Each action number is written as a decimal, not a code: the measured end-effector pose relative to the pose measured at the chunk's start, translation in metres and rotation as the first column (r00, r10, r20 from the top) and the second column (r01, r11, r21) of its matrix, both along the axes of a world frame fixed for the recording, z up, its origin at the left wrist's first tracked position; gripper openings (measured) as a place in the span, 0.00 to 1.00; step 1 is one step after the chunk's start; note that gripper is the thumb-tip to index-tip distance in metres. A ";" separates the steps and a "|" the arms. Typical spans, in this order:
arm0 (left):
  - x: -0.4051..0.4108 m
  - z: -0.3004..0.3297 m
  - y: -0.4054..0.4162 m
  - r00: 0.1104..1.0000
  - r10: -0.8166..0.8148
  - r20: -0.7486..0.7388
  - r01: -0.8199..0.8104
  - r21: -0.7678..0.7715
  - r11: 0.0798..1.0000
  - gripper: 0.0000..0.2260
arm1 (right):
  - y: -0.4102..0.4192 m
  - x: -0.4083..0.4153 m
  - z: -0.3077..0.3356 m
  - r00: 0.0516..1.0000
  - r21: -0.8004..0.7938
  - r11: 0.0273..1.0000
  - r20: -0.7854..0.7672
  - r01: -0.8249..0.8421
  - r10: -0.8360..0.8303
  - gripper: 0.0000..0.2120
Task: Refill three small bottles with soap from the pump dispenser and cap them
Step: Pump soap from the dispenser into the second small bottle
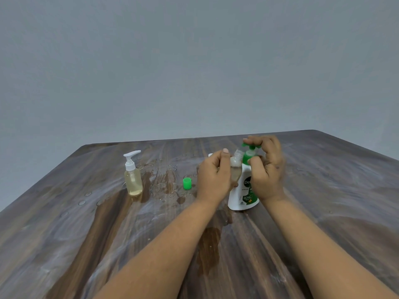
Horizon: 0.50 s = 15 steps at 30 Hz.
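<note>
A white and green pump dispenser [241, 195] stands on the wooden table [86, 234]. My right hand [266, 169] curls over its green pump head, fingers on top and thumb by the neck. My left hand [212, 176] grips a small clear bottle [235, 167], tilted with its open mouth just under the pump's nozzle. The bottle holds some pale liquid. A green cap [187, 183] stands loose on the table to the left of my left hand. A small white thing [210, 155] peeks out behind my left hand, mostly hidden.
A small clear bottle with a white pump top [132, 175], filled with yellowish soap, stands at the left. Wet patches and droplets [164, 180] spread across the table's middle. A grey wall rises behind the table's far edge.
</note>
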State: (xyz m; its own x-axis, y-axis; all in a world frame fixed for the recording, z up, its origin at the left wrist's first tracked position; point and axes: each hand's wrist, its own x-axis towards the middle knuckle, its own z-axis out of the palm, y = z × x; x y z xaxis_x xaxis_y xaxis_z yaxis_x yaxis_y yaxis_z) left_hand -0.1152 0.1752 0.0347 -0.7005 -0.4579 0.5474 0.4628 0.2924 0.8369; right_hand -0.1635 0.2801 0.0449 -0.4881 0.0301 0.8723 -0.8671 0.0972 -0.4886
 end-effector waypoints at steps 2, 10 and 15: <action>-0.001 -0.001 0.000 1.000 0.002 0.002 -0.002 0.000 1.000 0.21 | -0.001 0.000 0.001 1.000 -0.017 1.000 0.022 -0.015 0.015 0.15; 0.000 0.000 0.000 1.000 0.022 -0.003 -0.022 -0.024 0.999 0.21 | -0.001 0.000 0.001 1.000 -0.005 1.000 0.015 0.003 -0.003 0.15; 0.001 0.000 0.000 0.999 0.037 -0.026 -0.038 -0.050 0.998 0.21 | 0.000 0.000 0.000 1.000 -0.008 1.000 0.022 -0.006 0.006 0.16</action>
State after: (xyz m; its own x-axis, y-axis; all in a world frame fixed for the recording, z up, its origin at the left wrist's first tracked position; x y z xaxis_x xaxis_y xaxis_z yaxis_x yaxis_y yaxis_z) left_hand -0.1147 0.1752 0.0347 -0.6691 -0.4549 0.5877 0.4715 0.3513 0.8088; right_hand -0.1634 0.2803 0.0454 -0.5073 0.0344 0.8611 -0.8567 0.0879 -0.5083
